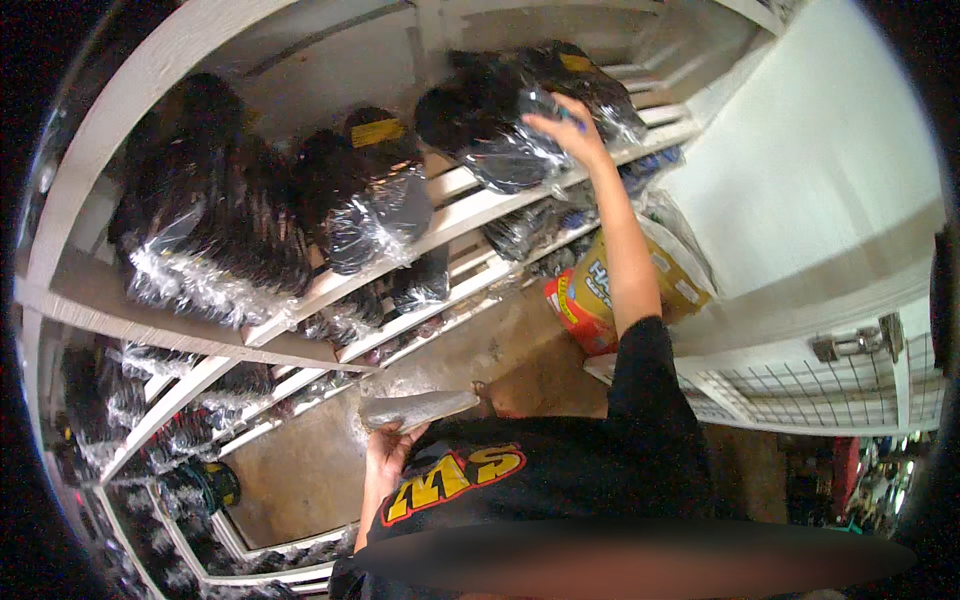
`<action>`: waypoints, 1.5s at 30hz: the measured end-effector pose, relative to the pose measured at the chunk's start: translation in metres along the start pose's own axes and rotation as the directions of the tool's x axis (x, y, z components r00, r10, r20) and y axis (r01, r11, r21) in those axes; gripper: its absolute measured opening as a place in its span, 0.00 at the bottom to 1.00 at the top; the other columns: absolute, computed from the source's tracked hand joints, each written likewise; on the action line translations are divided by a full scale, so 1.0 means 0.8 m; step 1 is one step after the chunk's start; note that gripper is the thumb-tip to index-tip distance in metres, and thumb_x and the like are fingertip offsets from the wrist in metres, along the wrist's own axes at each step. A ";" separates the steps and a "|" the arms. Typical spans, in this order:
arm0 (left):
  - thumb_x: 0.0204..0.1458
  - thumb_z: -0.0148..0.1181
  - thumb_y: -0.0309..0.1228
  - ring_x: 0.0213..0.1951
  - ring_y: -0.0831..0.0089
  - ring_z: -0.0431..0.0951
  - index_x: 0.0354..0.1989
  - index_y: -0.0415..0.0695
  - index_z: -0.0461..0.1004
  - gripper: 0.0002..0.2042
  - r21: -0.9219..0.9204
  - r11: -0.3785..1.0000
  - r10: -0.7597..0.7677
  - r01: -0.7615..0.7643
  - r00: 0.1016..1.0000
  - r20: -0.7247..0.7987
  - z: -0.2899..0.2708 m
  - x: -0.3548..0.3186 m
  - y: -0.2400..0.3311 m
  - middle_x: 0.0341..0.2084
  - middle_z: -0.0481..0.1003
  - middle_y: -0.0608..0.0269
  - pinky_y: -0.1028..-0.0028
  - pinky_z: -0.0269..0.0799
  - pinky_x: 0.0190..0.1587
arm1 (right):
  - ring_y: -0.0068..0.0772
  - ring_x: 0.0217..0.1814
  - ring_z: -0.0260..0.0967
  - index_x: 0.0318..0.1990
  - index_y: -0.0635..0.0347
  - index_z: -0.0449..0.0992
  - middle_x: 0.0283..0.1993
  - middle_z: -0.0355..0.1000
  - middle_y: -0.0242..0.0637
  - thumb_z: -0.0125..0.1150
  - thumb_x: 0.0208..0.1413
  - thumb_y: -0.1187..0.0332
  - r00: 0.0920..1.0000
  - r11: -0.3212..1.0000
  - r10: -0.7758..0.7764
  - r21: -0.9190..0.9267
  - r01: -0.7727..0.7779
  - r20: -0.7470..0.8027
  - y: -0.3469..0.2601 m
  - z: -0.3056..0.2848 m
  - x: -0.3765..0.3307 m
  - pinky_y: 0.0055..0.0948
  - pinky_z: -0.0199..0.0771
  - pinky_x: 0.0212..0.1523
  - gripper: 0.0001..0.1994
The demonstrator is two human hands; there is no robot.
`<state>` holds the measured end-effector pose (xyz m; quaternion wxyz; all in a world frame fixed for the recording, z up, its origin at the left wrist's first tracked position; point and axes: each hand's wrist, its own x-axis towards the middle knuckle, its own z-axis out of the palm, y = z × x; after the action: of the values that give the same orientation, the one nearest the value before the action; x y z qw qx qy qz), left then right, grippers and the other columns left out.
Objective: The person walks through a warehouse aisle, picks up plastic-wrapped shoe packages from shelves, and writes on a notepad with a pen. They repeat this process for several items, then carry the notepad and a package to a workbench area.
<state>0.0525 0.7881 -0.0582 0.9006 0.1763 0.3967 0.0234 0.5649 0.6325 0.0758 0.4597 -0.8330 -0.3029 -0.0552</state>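
Observation:
My right hand (572, 132) reaches up to the shelf at the top, thumb and fingers closed around the edge of a black bundle (500, 110) wrapped in clear plastic. Something small and blue-purple shows beside the fingers, too small to name. Low in front of my body, my left hand (390, 447) holds a flat, pale grey, sole-shaped piece (420, 408) by its near end; it seems to be in clear plastic. More wrapped black bundles stand left of my right hand: a large one (215, 200) and a smaller one (375, 190) with a yellow label.
White slatted shelves (470, 215) run along the left and far side, with wrapped packs on lower levels too. A yellow and red sack (610, 285) stands on the brown floor (300, 490) below my right arm. A white panel (820, 170) and wire-mesh door (820, 390) are at right.

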 end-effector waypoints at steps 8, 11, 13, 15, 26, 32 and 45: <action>0.51 0.35 0.18 0.55 0.43 0.57 0.56 0.36 0.45 0.21 -0.370 0.923 0.080 -0.107 0.993 -0.086 -0.047 0.008 0.023 0.55 0.51 0.43 0.42 0.55 0.54 | 0.48 0.51 0.64 0.46 0.62 0.70 0.46 0.69 0.48 0.70 0.32 0.56 0.956 0.838 -0.266 -0.462 0.291 0.121 -0.009 0.085 -0.077 0.40 0.60 0.53 0.31; 0.48 0.35 0.17 0.55 0.41 0.55 0.57 0.38 0.46 0.24 -0.356 0.905 0.158 -0.234 0.960 -0.230 -0.079 0.014 0.035 0.56 0.51 0.43 0.37 0.52 0.52 | 0.46 0.56 0.59 0.48 0.66 0.67 0.52 0.64 0.50 0.72 0.32 0.57 0.976 0.857 -0.018 -0.499 0.127 0.217 -0.084 0.085 -0.101 0.38 0.57 0.56 0.34; 0.46 0.37 0.15 0.56 0.39 0.54 0.55 0.34 0.48 0.24 -0.461 0.866 0.160 -0.193 0.981 -0.110 -0.108 0.010 0.051 0.55 0.50 0.41 0.40 0.53 0.54 | 0.42 0.53 0.62 0.45 0.68 0.68 0.47 0.68 0.47 0.69 0.37 0.64 0.987 0.951 -0.082 -0.287 0.118 0.136 -0.163 0.097 -0.138 0.34 0.56 0.56 0.26; 0.46 0.36 0.15 0.55 0.38 0.53 0.55 0.32 0.48 0.23 -0.499 0.844 0.124 -0.195 0.977 -0.173 -0.134 0.006 0.069 0.54 0.51 0.38 0.40 0.51 0.55 | 0.41 0.47 0.65 0.37 0.68 0.70 0.43 0.70 0.47 0.61 0.46 0.72 0.985 0.946 -0.154 0.297 0.126 0.072 -0.253 0.136 -0.186 0.37 0.59 0.53 0.12; 0.46 0.35 0.16 0.54 0.35 0.53 0.51 0.26 0.43 0.21 -0.705 0.665 0.249 -0.245 0.963 -0.100 -0.377 -0.146 0.261 0.53 0.50 0.34 0.42 0.52 0.56 | 0.30 0.38 0.72 0.42 0.62 0.72 0.34 0.75 0.40 0.46 0.56 0.72 0.489 0.670 -0.716 0.688 0.278 0.499 -0.749 0.615 -0.342 0.26 0.68 0.40 0.10; 0.50 0.37 0.18 0.55 0.45 0.57 0.52 0.25 0.45 0.20 -0.653 0.470 0.591 -0.594 0.761 -0.267 -0.452 -0.259 0.321 0.53 0.53 0.38 0.49 0.58 0.56 | 0.23 0.36 0.70 0.40 0.66 0.72 0.33 0.74 0.39 0.53 0.54 0.67 0.501 0.682 -0.710 0.660 0.315 0.495 -0.875 0.797 -0.337 0.22 0.67 0.39 0.11; 0.50 0.41 0.19 0.54 0.51 0.60 0.55 0.33 0.50 0.22 -0.536 0.122 0.592 -0.836 0.494 -0.637 -0.533 -0.360 0.332 0.52 0.58 0.47 0.51 0.60 0.55 | 0.48 0.38 0.70 0.36 0.61 0.75 0.35 0.72 0.48 0.57 0.48 0.61 0.408 0.410 -0.907 0.451 0.793 0.108 -1.095 1.068 -0.364 0.39 0.68 0.39 0.13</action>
<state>-0.4265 1.1119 -0.0311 0.6783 -0.0884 0.3177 0.6567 -0.3174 1.5282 0.1216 0.4368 -0.4610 -0.7671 -0.0904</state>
